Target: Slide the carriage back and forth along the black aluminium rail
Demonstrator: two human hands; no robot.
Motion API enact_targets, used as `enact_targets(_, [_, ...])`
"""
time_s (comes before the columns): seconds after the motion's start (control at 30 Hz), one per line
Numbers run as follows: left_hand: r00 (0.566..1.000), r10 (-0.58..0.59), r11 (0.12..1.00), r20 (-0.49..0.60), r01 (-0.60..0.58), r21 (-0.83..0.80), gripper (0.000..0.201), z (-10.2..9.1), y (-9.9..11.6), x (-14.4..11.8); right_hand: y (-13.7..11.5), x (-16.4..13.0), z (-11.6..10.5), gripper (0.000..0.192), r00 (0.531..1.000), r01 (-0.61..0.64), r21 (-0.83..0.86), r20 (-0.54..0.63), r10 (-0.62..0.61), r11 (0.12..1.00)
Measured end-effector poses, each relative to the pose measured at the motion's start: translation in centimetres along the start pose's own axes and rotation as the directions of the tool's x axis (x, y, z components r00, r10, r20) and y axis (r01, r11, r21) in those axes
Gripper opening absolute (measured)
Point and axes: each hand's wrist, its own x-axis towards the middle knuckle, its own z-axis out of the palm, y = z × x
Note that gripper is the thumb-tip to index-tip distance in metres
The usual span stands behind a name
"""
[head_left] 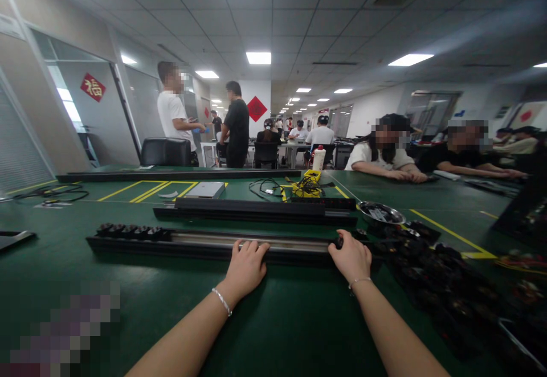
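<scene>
Two hands [299,263] on one rail [213,244]

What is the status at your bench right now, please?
Left hand flat on the long black rail, fingers over its top edge. Right hand at the rail's right end. Pile of black parts close on the right.

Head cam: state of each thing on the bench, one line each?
Near rail: flat on mat, both hands on it.
Left hand: palm down, fingers over rail edge.
Right hand: on rail's right end.
Far rail: flat, untouched.
Metal bowl: upright, holds small parts.
</scene>
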Motion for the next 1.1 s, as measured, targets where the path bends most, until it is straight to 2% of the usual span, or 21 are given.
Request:
enact_targets(0.3, [1.0,-0.004,1.0,-0.01,0.004,-0.018,0.039,0.1,-0.1,0.0,0.4,-0.2,0.2,0.045,0.999,0.013,-0.024,-0.04,-0.014,1.0])
enact_targets(1.1, [0.999,0.023,1.0,-0.038,-0.023,-0.009,0.039,0.5,-0.4,-0.1,1.3,0.2,0.4,0.049,0.995,-0.054,-0.042,-0.083,0.05,0.998])
